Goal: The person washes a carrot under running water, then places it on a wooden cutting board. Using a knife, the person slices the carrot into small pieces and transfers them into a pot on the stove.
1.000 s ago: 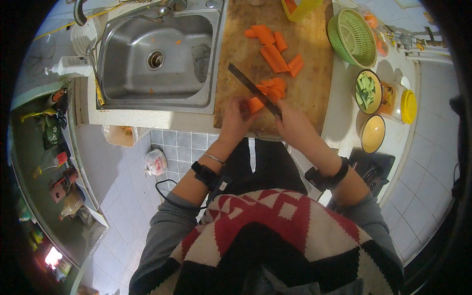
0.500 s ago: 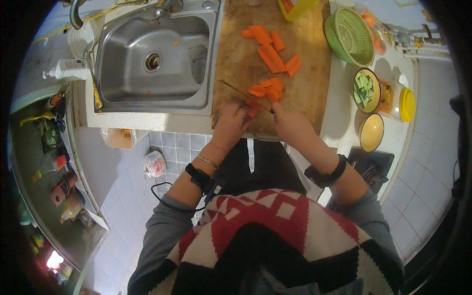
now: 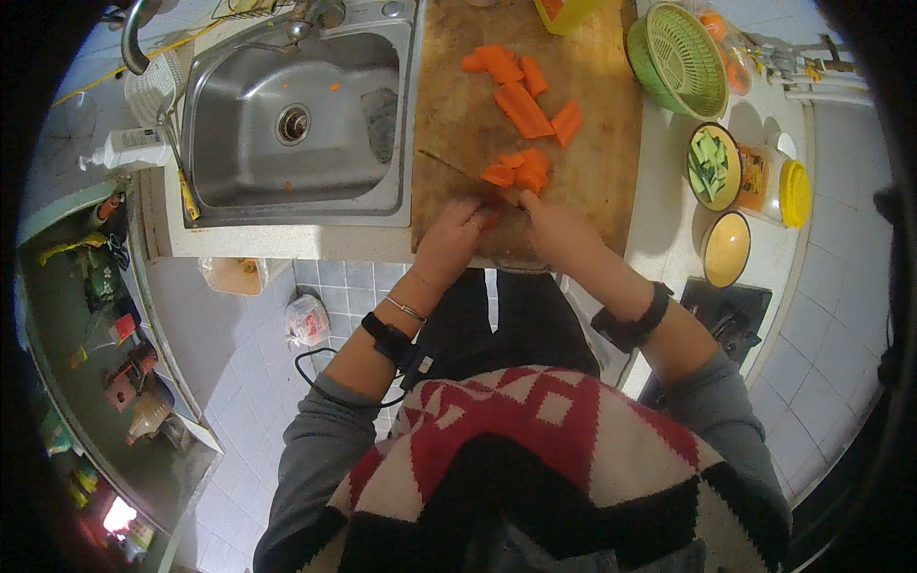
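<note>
My right hand (image 3: 562, 232) is closed around the handle of a kitchen knife (image 3: 457, 166), whose thin dark blade points up and left over the wooden cutting board (image 3: 602, 181). Fingers bent, my left hand (image 3: 452, 232) presses a piece of carrot (image 3: 489, 220) to the board just on the near side of the blade. Most of that piece is hidden by my fingers. Right beyond the knife lies a small heap of carrot slices (image 3: 519, 171). Farther back on the board are several larger carrot chunks (image 3: 523, 110).
A steel sink (image 3: 201, 143) is left of the board. To the right stand a green colander (image 3: 648, 72), a bowl of green cut pieces (image 3: 709, 170), a yellow bowl (image 3: 725, 250) and a yellow-lidded jar (image 3: 795, 194). A yellow container (image 3: 571, 13) sits at the board's far edge.
My right hand and the knife have moved slightly left, closer to my left hand. The carrot slices and chunks keep their places on the board. The whole view has shifted a little.
</note>
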Demonstrator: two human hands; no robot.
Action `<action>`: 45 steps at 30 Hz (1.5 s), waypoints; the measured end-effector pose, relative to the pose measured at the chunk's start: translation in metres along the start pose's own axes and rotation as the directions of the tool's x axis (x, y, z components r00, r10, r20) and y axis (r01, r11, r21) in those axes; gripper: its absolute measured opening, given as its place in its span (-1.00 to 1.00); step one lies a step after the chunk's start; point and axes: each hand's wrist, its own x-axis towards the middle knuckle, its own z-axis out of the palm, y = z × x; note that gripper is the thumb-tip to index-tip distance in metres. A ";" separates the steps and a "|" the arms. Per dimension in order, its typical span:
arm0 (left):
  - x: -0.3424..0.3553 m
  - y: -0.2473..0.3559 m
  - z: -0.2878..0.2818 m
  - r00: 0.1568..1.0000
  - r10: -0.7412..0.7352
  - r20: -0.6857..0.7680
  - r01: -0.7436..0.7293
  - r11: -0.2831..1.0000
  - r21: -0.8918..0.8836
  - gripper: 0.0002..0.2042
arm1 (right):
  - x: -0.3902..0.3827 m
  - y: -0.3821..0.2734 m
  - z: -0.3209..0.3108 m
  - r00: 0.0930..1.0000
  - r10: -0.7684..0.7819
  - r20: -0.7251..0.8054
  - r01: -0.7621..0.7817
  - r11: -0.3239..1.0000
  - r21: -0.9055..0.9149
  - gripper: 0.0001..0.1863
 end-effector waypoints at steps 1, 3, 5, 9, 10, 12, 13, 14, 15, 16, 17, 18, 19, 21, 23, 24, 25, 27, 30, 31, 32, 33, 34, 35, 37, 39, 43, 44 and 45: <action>0.001 -0.001 0.001 1.000 0.003 -0.010 -0.003 1.000 -0.001 -0.73 | -0.001 0.002 -0.002 1.000 -0.014 -0.008 0.014 1.000 -0.028 -0.65; -0.001 -0.001 0.002 1.000 0.001 -0.018 -0.001 1.000 -0.010 -0.72 | -0.006 0.001 -0.003 0.999 -0.044 -0.021 0.043 0.999 -0.012 -0.67; -0.001 -0.002 0.004 1.000 -0.010 -0.010 0.010 1.000 -0.007 -0.71 | -0.008 0.001 -0.006 1.000 -0.027 0.013 0.027 0.999 -0.028 -0.68; -0.001 -0.003 0.004 1.000 0.004 -0.028 -0.004 1.000 -0.004 -0.70 | -0.001 -0.004 -0.005 0.999 0.005 0.044 -0.004 1.000 -0.018 -0.69; -0.001 -0.003 0.003 1.000 -0.007 -0.011 0.007 1.000 -0.010 -0.71 | 0.002 -0.005 -0.004 1.000 0.005 0.029 -0.005 1.000 0.000 -0.68; 0.000 -0.004 0.002 0.999 -0.024 0.027 0.025 0.999 -0.025 -0.71 | 0.010 -0.008 0.001 1.000 0.004 0.028 -0.004 1.000 0.000 -0.68; 0.001 -0.004 0.003 1.000 -0.015 0.010 0.015 0.999 -0.033 -0.72 | 0.014 -0.007 0.002 0.999 0.007 0.033 -0.007 1.000 -0.009 -0.68; 0.001 -0.004 0.003 1.000 -0.009 -0.006 0.008 0.999 -0.040 -0.72 | 0.014 -0.006 0.003 1.000 -0.010 0.021 0.010 1.000 -0.004 -0.67; 0.000 -0.003 0.003 1.000 0.000 -0.016 -0.001 0.999 -0.050 -0.73 | 0.012 -0.005 0.003 1.000 -0.016 0.021 0.016 1.000 0.000 -0.67; 0.000 -0.003 0.003 1.000 -0.006 -0.019 0.005 0.999 -0.045 -0.73 | 0.012 -0.003 0.002 1.000 -0.008 0.017 0.008 1.000 -0.008 -0.67; -0.001 -0.003 0.004 1.000 -0.012 -0.022 0.011 0.999 -0.042 -0.73 | 0.009 -0.003 0.002 0.999 -0.037 -0.014 0.037 0.999 -0.012 -0.67; -0.002 -0.002 0.005 1.000 -0.018 -0.025 0.017 0.999 -0.040 -0.74 | 0.004 -0.003 0.002 0.998 -0.054 -0.038 0.053 0.998 -0.025 -0.67; -0.002 -0.002 0.005 0.999 -0.021 -0.030 0.019 0.998 -0.052 -0.74 | 0.000 -0.003 0.002 0.996 -0.068 -0.050 0.066 0.997 -0.041 -0.66; -0.001 -0.002 0.005 0.999 -0.007 -0.048 0.004 0.998 -0.067 -0.75 | -0.003 -0.003 0.001 0.998 -0.055 -0.043 0.054 0.998 -0.029 -0.66; 0.000 -0.002 0.003 0.999 -0.005 -0.049 0.002 0.998 -0.066 -0.75 | -0.003 -0.004 0.001 0.999 -0.038 -0.031 0.038 0.999 -0.015 -0.66; 0.000 -0.001 0.001 0.999 -0.003 -0.049 0.000 0.998 -0.070 -0.75 | -0.001 -0.005 0.001 0.999 -0.026 -0.028 0.026 1.000 -0.002 -0.66; 0.001 -0.001 0.000 0.999 0.000 -0.035 -0.002 0.998 -0.058 -0.73 | 0.001 -0.007 0.002 1.000 -0.011 -0.027 0.011 1.000 0.012 -0.67; 0.003 -0.001 -0.001 1.000 0.014 -0.019 -0.015 0.999 -0.049 -0.67 | 0.007 -0.007 0.003 0.999 0.030 0.015 -0.030 0.999 0.035 -0.68; 0.001 -0.002 -0.001 0.999 0.023 -0.036 -0.026 0.998 -0.060 -0.68 | 0.010 -0.006 0.002 0.999 0.032 0.029 -0.033 0.998 0.057 -0.67; 0.001 -0.003 0.000 0.999 0.021 -0.047 -0.025 0.997 -0.067 -0.68 | 0.010 -0.005 0.000 0.998 0.048 0.033 -0.049 0.997 0.055 -0.67; 0.000 -0.005 0.002 0.998 0.016 -0.061 -0.021 0.997 -0.073 -0.68 | 0.009 -0.005 -0.001 1.000 0.002 0.009 -0.002 0.998 0.058 -0.64; -0.002 -0.005 0.004 0.998 0.008 -0.069 -0.014 0.996 -0.086 -0.68 | 0.003 -0.004 -0.002 1.000 -0.019 0.006 0.019 0.998 0.056 -0.62; -0.004 -0.005 0.006 0.998 0.007 -0.062 -0.012 0.997 -0.083 -0.69 | -0.001 -0.005 -0.003 0.999 -0.037 0.002 0.037 0.998 0.056 -0.59; -0.004 -0.007 0.007 0.998 0.010 -0.057 -0.014 0.997 -0.078 -0.70 | -0.002 -0.005 -0.003 1.000 -0.028 0.005 0.028 0.998 0.055 -0.60; -0.005 -0.008 0.009 0.999 -0.003 -0.051 -0.001 0.997 -0.081 -0.70 | -0.002 -0.006 -0.002 1.000 -0.023 0.000 0.023 0.998 0.051 -0.62; -0.005 -0.008 0.008 0.999 -0.029 -0.038 0.025 0.995 -0.098 -0.69 | 0.003 -0.009 0.002 1.000 0.022 0.013 -0.023 0.998 0.053 -0.64; 0.000 -0.009 0.006 0.999 -0.003 -0.053 -0.002 0.995 -0.099 -0.71 | 0.016 -0.009 0.005 0.999 0.034 0.024 -0.034 0.999 0.003 -0.63; -0.001 -0.007 0.005 0.998 -0.004 -0.068 -0.002 0.996 -0.089 -0.71 | 0.015 -0.010 0.006 1.000 0.017 0.010 -0.017 0.999 0.038 -0.63; -0.001 -0.006 0.005 0.995 0.018 -0.096 -0.026 0.996 -0.084 -0.72 | 0.014 -0.010 0.005 1.000 0.026 0.000 -0.026 0.998 0.061 -0.63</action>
